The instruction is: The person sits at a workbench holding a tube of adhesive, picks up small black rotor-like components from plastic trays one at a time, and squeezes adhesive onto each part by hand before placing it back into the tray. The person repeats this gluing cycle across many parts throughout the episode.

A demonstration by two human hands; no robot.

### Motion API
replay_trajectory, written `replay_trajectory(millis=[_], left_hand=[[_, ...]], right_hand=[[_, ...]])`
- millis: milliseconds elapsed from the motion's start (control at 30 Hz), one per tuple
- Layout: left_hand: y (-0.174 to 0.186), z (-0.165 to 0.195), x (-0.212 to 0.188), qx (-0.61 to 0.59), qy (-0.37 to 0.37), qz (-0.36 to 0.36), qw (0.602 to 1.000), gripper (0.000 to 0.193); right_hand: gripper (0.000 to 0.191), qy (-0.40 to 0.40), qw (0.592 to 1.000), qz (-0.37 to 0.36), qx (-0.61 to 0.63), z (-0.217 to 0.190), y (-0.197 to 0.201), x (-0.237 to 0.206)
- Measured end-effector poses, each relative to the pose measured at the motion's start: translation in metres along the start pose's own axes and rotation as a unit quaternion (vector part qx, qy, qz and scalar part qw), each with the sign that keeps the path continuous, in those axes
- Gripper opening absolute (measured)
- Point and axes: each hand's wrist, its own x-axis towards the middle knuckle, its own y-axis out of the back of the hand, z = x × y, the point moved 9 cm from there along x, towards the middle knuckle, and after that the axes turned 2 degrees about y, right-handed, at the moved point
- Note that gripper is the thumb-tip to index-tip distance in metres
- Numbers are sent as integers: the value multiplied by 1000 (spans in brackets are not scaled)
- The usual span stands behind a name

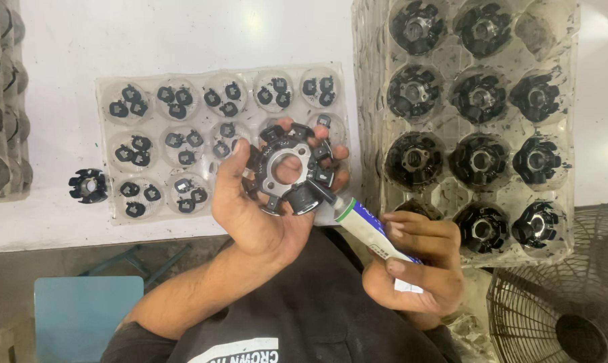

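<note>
My left hand (253,212) holds up a black ring-shaped part (292,169) with a metal centre plate and several black blocks around its rim. My right hand (421,259) grips a white tube with a green and blue band (366,227); its black nozzle touches the lower right edge of the ring part. Behind the hands a shallow clear plastic tray (102,144) holds small black pieces, three to a pocket.
A tall clear tray (573,168) with black round parts in its pockets stands at the right. One loose black ring part (89,185) lies on the white table at the left. More stacked trays (1,101) sit at the far left. A fan grille (559,302) is at the lower right, a blue stool (82,309) below left.
</note>
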Motion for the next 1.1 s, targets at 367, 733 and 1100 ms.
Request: replay_trajectory(millis=[367, 733, 1100], left_hand=[[12, -8, 4, -12, 20, 30, 999, 46], [18, -16, 12, 7, 37, 62, 997, 47], [38, -38, 82, 93, 34, 37, 994, 53]], right_hand=[[35, -21, 1000, 1, 0, 6, 2, -11], [36, -46, 999, -12, 1, 15, 5, -13], [32, -124, 977, 171, -18, 30, 44, -27]])
